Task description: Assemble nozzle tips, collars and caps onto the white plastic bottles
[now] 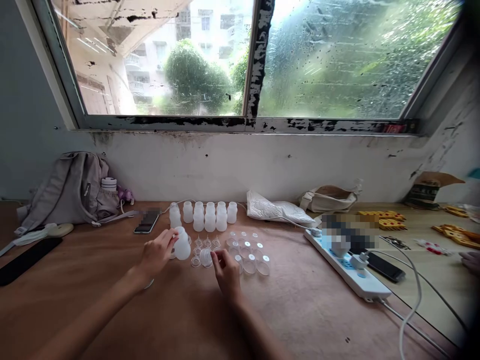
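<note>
My left hand (159,252) grips a frosted white plastic bottle (182,247), which is tilted just above the table. The fingers of my right hand (225,270) are pinched on a clear round plastic piece (206,257) beside it. Small clear ring-shaped pieces with pointed tips (207,242) lie between and behind my hands. To the right of my right hand stand clear dome-like caps (249,265) in rows. Behind all this, several more frosted bottles (210,220) are lined up near the wall.
A phone (147,221) lies left of the bottles, near a grey backpack (75,187). A silvery plastic bag (275,209) and a white power strip (348,267) with cables are to the right. At the far right edge, another person's hand (470,261) shows beside yellow parts (455,235).
</note>
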`<state>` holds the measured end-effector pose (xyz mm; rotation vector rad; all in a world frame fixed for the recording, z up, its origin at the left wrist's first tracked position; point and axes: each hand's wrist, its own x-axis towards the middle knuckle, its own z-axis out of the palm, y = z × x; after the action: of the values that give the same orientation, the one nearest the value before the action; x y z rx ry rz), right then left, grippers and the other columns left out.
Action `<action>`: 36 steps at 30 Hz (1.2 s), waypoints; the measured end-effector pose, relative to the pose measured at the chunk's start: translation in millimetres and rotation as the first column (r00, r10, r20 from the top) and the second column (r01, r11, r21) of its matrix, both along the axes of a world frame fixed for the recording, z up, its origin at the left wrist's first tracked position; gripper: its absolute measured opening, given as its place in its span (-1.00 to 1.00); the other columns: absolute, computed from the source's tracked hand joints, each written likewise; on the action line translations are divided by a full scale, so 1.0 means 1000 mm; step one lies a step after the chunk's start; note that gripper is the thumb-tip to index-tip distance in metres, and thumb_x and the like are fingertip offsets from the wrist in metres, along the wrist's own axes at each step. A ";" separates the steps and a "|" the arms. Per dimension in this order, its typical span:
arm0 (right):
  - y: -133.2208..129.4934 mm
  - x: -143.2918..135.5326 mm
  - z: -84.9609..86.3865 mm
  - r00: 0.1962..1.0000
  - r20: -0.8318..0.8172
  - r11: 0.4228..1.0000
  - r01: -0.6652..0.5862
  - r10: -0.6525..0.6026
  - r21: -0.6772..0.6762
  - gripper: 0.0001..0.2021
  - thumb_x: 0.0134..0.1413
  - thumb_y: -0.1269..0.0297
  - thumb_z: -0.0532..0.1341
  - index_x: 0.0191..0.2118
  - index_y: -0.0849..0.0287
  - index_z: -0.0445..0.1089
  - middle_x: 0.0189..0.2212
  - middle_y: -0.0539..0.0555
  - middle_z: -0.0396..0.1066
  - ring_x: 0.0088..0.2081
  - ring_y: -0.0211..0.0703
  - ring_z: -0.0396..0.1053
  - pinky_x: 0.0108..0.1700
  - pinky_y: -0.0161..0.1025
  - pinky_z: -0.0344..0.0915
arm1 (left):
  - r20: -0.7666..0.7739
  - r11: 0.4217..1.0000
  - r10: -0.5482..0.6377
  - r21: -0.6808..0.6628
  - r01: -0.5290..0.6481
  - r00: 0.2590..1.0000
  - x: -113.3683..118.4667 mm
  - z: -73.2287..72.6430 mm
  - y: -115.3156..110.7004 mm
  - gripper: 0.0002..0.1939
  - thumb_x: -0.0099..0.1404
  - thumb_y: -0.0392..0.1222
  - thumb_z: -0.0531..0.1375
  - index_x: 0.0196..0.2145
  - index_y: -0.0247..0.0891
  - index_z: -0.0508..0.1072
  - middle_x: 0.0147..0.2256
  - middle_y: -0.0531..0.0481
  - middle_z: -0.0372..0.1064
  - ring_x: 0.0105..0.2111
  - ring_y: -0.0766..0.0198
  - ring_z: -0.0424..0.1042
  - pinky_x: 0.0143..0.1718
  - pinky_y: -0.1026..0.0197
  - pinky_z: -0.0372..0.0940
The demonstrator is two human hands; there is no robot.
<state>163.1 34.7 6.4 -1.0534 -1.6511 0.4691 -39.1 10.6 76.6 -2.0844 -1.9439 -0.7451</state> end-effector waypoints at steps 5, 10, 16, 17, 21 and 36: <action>0.003 0.005 0.002 0.999 -0.025 0.999 0.043 -0.043 -0.016 -0.73 0.10 0.12 0.02 -0.45 0.18 0.29 -0.60 0.02 0.32 -0.60 -0.29 0.20 -0.51 -0.36 0.13 | 0.096 0.995 -0.087 -0.043 0.091 0.992 -0.009 -0.025 -0.028 -0.75 0.29 -0.09 -0.14 -0.26 -0.11 0.29 -0.28 0.05 0.34 -0.42 0.29 0.39 -0.51 0.33 0.16; 0.007 0.007 -0.001 0.998 -0.010 0.997 0.065 -0.066 -0.031 -0.72 0.10 0.12 0.01 -0.46 0.19 0.29 -0.60 0.01 0.31 -0.59 -0.28 0.21 -0.49 -0.36 0.13 | 0.170 0.992 -0.107 -0.053 0.118 0.980 -0.006 -0.032 -0.041 -0.77 0.28 -0.11 -0.12 -0.24 -0.12 0.28 -0.27 0.03 0.28 -0.43 0.31 0.37 -0.45 0.31 0.23; 0.009 0.008 -0.005 0.998 0.010 0.998 0.057 -0.057 -0.025 -0.72 0.11 0.12 0.00 -0.43 0.20 0.28 -0.57 0.02 0.32 -0.56 -0.28 0.23 -0.47 -0.36 0.14 | 0.341 0.990 -0.123 0.100 0.094 0.932 -0.002 -0.046 -0.035 -0.80 0.14 -0.04 0.09 -0.32 -0.16 0.20 -0.06 -0.08 0.15 -0.06 0.11 0.26 -0.16 0.13 0.25; 0.009 0.009 -0.005 0.998 0.014 0.998 0.058 -0.058 -0.023 -0.72 0.11 0.12 -0.01 -0.43 0.20 0.28 -0.56 0.02 0.31 -0.56 -0.28 0.23 -0.47 -0.36 0.14 | 0.406 0.992 -0.121 0.089 0.092 0.906 -0.001 -0.050 -0.032 -0.76 0.11 -0.04 0.12 -0.32 -0.17 0.17 -0.07 -0.09 0.16 -0.08 0.11 0.27 -0.16 0.12 0.25; 0.010 0.009 -0.007 0.998 0.021 0.998 0.066 -0.065 -0.015 -0.72 0.12 0.12 -0.01 -0.44 0.19 0.27 -0.56 0.02 0.31 -0.56 -0.28 0.23 -0.47 -0.36 0.15 | 0.645 0.994 -0.100 0.036 0.101 0.758 0.003 -0.060 -0.016 -0.57 0.05 -0.04 0.18 -0.19 -0.17 0.09 -0.18 -0.09 0.30 -0.17 0.14 0.36 -0.15 0.07 0.25; 0.012 0.013 -0.002 0.963 -0.268 1.000 0.002 -0.010 -0.029 -0.85 0.05 0.24 0.10 -0.28 0.16 0.30 -0.40 0.07 0.41 -0.38 -0.18 0.39 -0.33 -0.26 0.33 | 0.331 0.943 -0.319 0.201 0.264 0.888 0.039 -0.071 0.024 -0.56 0.01 -0.17 0.19 -0.13 -0.21 0.19 -0.20 -0.06 0.29 -0.19 0.13 0.31 -0.17 0.08 0.24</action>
<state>175.7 46.6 4.6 -0.9690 -1.4038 0.6059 -0.1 34.4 5.9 -2.3003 -1.6729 -1.3799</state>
